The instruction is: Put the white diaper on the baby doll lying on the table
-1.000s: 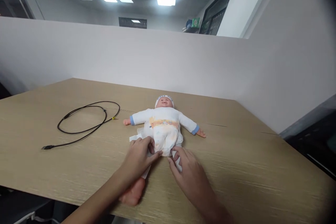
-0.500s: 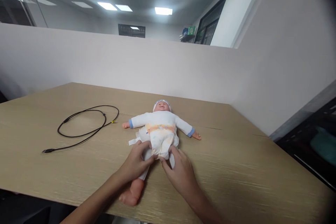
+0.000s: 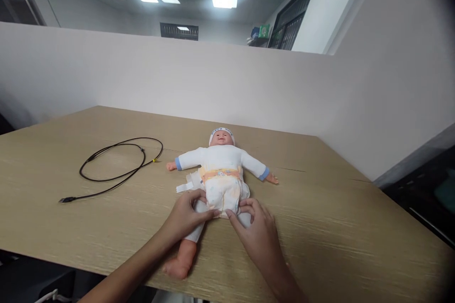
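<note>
A baby doll [image 3: 222,155] in white clothes with blue cuffs lies on its back, its head pointing away from me. Around its hips sits a white diaper [image 3: 223,189] with an orange waistband; on the left a white tab [image 3: 185,186] sticks out over the table. My left hand [image 3: 190,210] pinches the diaper's lower edge between the doll's legs on the left side. Opposite it, my right hand [image 3: 255,220] has thumb and fingers closed on the diaper's right leg edge. The doll's right-side leg is mostly hidden by my right hand.
The wooden table [image 3: 320,218] carries a looped black cable [image 3: 117,180] with a plug, left of the doll. A white partition wall [image 3: 199,80] rises behind the table. A dark object [image 3: 423,189] stands beyond the right edge.
My right hand has shifted slightly to the right, spreading the diaper's lower part wider. My left hand stays at the left edge. The camera view has tilted down a little.
</note>
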Demonstrator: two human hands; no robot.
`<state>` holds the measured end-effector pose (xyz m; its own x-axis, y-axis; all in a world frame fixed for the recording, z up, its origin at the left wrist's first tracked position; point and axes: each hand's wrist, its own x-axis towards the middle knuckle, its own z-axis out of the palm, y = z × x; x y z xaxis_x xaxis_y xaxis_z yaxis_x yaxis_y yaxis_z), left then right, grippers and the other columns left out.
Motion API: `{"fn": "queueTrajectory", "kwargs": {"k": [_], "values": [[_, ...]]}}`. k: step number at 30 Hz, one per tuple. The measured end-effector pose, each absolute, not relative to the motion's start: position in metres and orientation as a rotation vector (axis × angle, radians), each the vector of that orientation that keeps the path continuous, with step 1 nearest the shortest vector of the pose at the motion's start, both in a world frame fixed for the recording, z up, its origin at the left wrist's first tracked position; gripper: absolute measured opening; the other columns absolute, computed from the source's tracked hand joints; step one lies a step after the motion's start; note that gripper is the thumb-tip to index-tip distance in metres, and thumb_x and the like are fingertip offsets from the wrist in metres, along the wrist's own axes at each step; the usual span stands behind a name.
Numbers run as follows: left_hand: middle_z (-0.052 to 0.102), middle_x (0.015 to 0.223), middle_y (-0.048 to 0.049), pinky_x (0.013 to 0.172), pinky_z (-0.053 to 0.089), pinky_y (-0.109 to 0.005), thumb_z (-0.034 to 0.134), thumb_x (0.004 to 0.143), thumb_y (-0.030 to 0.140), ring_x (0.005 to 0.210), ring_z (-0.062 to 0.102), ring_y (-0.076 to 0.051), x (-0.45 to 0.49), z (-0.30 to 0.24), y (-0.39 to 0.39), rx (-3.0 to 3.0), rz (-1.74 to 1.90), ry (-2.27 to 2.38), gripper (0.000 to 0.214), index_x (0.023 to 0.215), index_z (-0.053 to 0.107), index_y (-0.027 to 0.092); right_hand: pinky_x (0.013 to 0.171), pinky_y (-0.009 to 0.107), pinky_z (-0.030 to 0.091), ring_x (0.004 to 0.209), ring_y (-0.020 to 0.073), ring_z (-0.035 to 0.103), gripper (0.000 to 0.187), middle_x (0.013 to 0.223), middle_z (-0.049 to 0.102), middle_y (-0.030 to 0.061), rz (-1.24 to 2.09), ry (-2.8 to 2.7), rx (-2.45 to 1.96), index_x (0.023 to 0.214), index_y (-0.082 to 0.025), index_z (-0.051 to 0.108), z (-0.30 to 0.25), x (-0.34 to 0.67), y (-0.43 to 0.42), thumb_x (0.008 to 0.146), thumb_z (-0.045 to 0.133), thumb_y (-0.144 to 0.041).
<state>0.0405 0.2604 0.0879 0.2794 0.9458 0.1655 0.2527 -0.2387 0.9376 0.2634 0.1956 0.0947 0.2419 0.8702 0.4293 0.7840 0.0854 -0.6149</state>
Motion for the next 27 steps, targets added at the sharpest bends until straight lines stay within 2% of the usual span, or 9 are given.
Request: {"fn": "queueTrajectory", "kwargs": {"k": [5, 11, 16, 22, 27], "values": [[0.079, 0.094, -0.0004, 0.086, 0.047, -0.032, 0.089, 0.081, 0.054, 0.094, 0.068, -0.025, 0.038, 0.088, 0.267, 1.780, 0.915, 1.111, 0.034, 0.093, 0.082, 0.022, 0.083, 0.042, 0.045, 0.091, 0.0329, 0.071, 0.034, 0.091, 0.082, 0.0052, 0.088, -1.599, -1.730, 0.096, -0.027, 0.075, 0.095, 0.263, 0.193, 0.091, 0.080, -0.061], [0.078, 0.094, -0.0034, 0.091, 0.052, -0.034, 0.081, 0.085, 0.066, 0.097, 0.068, -0.027, 0.036, 0.093, 0.270, 1.672, 0.843, 1.004, 0.047, 0.090, 0.080, 0.020, 0.082, 0.041, 0.047, 0.093, 0.0321, 0.072, 0.040, 0.094, 0.082, 0.0064, 0.230, -1.465, -1.724, 0.096, -0.025, 0.067, 0.098, 0.261, 0.193, 0.087, 0.081, -0.062], [0.078, 0.096, -0.0056, 0.093, 0.053, -0.037, 0.076, 0.088, 0.072, 0.098, 0.067, -0.027, 0.036, 0.092, 0.271, 1.573, 0.874, 0.921, 0.053, 0.088, 0.076, 0.020, 0.083, 0.042, 0.045, 0.094, 0.0339, 0.069, 0.033, 0.093, 0.083, 0.0070, 0.243, -1.502, -1.781, 0.094, -0.027, 0.078, 0.105, 0.260, 0.190, 0.092, 0.077, -0.060], [0.072, 0.091, -0.0035, 0.083, 0.047, -0.032, 0.073, 0.094, 0.067, 0.090, 0.061, -0.023, 0.038, 0.094, 0.277, 1.553, 0.904, 0.855, 0.049, 0.090, 0.073, 0.018, 0.081, 0.042, 0.044, 0.087, 0.0320, 0.066, 0.035, 0.092, 0.084, 0.0076, 0.298, -1.490, -1.774, 0.095, -0.028, 0.083, 0.108, 0.262, 0.191, 0.092, 0.075, -0.062], [0.076, 0.108, -0.0051, 0.098, 0.048, -0.035, 0.071, 0.099, 0.062, 0.106, 0.064, -0.026, 0.035, 0.105, 0.280, 1.744, 0.941, 0.882, 0.043, 0.104, 0.079, 0.020, 0.080, 0.042, 0.045, 0.091, 0.0333, 0.066, 0.045, 0.090, 0.082, 0.0086, 0.354, -1.461, -1.785, 0.090, -0.027, 0.083, 0.109, 0.263, 0.194, 0.091, 0.070, -0.070]]}}
